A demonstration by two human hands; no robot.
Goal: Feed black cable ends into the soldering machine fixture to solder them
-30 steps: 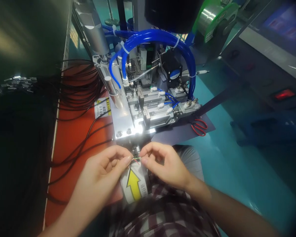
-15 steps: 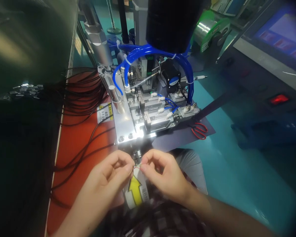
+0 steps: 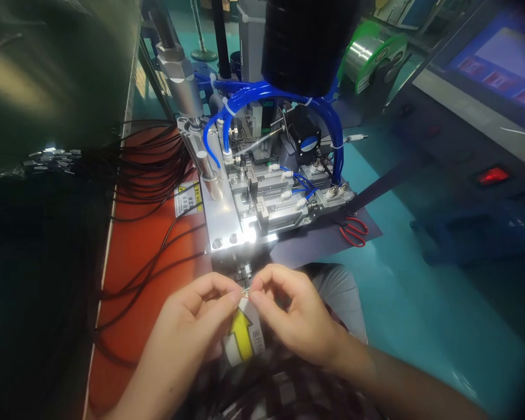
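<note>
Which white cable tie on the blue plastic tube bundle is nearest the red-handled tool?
The lowest white cable tie, where the blue plastic tube bundle descends at right; the others sit higher, farther from the red-handled tool.

Two bare hands, one left hand [image 3: 192, 321] and one right hand [image 3: 297, 315], meet over fine wires [image 3: 245, 293] too small to count. One yellow arrow [image 3: 243, 338] lies just below the fingertips, with two screws [image 3: 217, 242] [image 3: 233, 238] above the left hand and one warning label [image 3: 188, 200] farther up. Beyond the right hand are one red-handled tool [image 3: 354, 242], one spool [image 3: 364, 53], one lit red switch [image 3: 493, 175] and one screen [image 3: 507, 53]. Overlapping black cables [image 3: 151, 271] left of the left hand cannot be counted.
</note>
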